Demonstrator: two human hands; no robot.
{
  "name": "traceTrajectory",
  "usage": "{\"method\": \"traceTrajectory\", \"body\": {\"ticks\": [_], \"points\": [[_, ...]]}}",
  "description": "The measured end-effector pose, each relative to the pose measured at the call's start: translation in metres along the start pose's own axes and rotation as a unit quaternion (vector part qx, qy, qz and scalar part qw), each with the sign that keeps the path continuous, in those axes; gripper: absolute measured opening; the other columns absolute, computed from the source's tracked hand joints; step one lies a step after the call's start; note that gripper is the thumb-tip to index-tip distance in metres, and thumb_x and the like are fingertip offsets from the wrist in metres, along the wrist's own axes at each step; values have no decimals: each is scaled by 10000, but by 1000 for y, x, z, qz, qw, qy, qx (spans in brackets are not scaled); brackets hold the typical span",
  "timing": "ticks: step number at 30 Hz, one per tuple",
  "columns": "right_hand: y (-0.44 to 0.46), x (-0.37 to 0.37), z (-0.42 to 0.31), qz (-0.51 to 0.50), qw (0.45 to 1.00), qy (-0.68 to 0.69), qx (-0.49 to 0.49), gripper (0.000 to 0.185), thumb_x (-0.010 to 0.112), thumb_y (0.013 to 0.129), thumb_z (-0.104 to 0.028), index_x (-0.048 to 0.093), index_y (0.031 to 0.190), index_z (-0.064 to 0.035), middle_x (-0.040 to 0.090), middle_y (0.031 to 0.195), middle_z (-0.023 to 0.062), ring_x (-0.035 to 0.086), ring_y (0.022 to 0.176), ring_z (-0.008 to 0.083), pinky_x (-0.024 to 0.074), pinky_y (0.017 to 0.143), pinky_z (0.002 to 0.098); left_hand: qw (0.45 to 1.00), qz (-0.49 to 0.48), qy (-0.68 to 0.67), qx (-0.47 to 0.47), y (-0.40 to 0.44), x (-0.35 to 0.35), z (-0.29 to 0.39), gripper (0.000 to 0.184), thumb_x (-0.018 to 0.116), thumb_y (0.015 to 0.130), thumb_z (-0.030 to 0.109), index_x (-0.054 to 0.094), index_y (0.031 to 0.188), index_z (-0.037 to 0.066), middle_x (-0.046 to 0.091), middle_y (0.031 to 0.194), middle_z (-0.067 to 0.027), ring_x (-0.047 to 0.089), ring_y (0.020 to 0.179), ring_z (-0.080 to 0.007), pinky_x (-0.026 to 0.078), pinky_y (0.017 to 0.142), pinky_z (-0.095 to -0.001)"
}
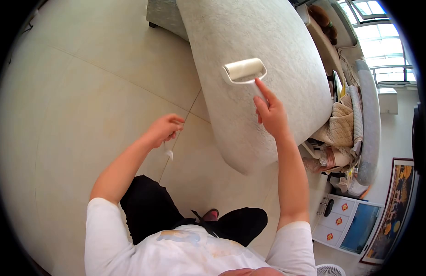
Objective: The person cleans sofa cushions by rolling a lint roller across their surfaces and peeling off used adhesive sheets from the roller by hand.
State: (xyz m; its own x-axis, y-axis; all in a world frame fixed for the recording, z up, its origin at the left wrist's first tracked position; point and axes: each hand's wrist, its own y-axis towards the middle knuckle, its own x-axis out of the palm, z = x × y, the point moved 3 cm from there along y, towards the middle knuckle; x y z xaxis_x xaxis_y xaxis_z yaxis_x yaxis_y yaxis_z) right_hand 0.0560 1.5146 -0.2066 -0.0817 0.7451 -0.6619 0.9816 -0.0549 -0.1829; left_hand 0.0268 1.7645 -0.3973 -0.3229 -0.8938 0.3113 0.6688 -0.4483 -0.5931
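My right hand (273, 114) grips the white handle of a lint roller (244, 70), index finger stretched along it. The roller's white cylinder sits in its frame over the pale grey fabric (268, 32) of a large rounded piece of furniture; whether it touches the fabric I cannot tell. Left of the furniture, my left hand (165, 129) is in the air above the floor, fingers curled. A small crumpled white scrap (169, 152) hangs below it, apparently held between the fingers; its material is unclear.
Light floor tiles (93, 92) extend at left. Beyond the furniture, a sofa (321, 39) carries a quilted cover (340, 120) and piled cloths. A white cabinet (335, 216) and a framed picture (394, 207) are at lower right. Part of a white fan (330, 270) shows at the bottom edge.
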Motion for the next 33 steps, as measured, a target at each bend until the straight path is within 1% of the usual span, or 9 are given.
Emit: {"method": "traceTrajectory", "body": {"ticks": [6, 11, 14, 21, 23, 25, 28, 32, 33], "points": [[60, 19, -38, 21, 999, -49, -7, 457, 540, 870, -192, 479, 1322, -225, 499, 624, 7, 459, 480, 86, 428, 502, 268, 996, -82, -38, 10, 64, 25, 26, 384, 449, 917, 388, 540, 1133, 84, 534, 821, -21, 447, 580, -98, 308, 478, -228], [63, 21, -28, 44, 996, -70, -27, 452, 533, 875, -214, 475, 1322, -250, 501, 624, 29, 479, 508, 108, 445, 552, 287, 992, 47, -121, -2, 70, 54, 14, 644, 416, 860, 599, 455, 1255, 92, 515, 1148, -64, 530, 795, -134, 320, 509, -243], [17, 11, -16, 37, 996, -78, 2, 452, 529, 877, -216, 471, 1324, -251, 520, 642, 48, 488, 526, 122, 452, 581, 291, 992, 48, -116, 1, 68, 62, 5, 703, 416, 850, 620, 393, 1306, 84, 464, 1257, -79, 534, 872, -147, 319, 506, -250], [-117, -17, 48, 19, 996, -69, 51, 482, 555, 868, -189, 448, 1335, -235, 644, 842, 132, 562, 646, 183, 468, 666, 297, 998, -32, -55, 15, 65, 87, 12, 673, 417, 838, 638, 367, 1313, 163, 477, 1176, -19, 512, 828, -140, 332, 504, -260], [-153, -17, 64, 7, 995, -48, 85, 486, 560, 865, -182, 446, 1335, -229, 654, 915, 151, 593, 694, 198, 473, 697, 304, 999, 25, -14, 21, 58, 90, 15, 652, 362, 853, 615, 278, 1352, 203, 392, 1291, -7, 420, 913, -157, 344, 548, -272], [-184, -15, 83, 30, 999, -22, 8, 486, 556, 864, -159, 449, 1332, -227, 631, 1024, 177, 616, 767, 213, 477, 740, 316, 997, 66, 2, 34, 49, 98, 18, 582, 367, 852, 626, 342, 1276, 227, 434, 1197, 10, 418, 865, -142, 341, 536, -267], [-226, -12, 104, 64, 997, -43, -25, 455, 542, 865, -103, 479, 1313, -151, 661, 969, 36, 528, 619, 114, 469, 621, 266, 992, 112, 20, 58, 36, 103, 21, 534, 363, 851, 644, 394, 1213, 253, 475, 1107, 30, 415, 839, -125, 338, 525, -266], [-287, 10, 138, 137, 985, -50, -87, 432, 523, 874, -110, 490, 1304, -139, 639, 872, 55, 540, 614, 105, 468, 594, 252, 990, 122, 28, 61, 14, 115, 22, 556, 346, 849, 656, 376, 1237, 259, 471, 1100, 36, 418, 856, -126, 335, 531, -271], [-304, 18, 145, 126, 986, 98, 42, 450, 495, 888, -110, 448, 1334, -145, 600, 819, 51, 533, 603, 101, 460, 571, 245, 989, 122, 41, 67, 9, 121, 22, 556, 346, 849, 656, 376, 1237, 259, 471, 1100, 36, 418, 856, -126, 335, 531, -271]]}}
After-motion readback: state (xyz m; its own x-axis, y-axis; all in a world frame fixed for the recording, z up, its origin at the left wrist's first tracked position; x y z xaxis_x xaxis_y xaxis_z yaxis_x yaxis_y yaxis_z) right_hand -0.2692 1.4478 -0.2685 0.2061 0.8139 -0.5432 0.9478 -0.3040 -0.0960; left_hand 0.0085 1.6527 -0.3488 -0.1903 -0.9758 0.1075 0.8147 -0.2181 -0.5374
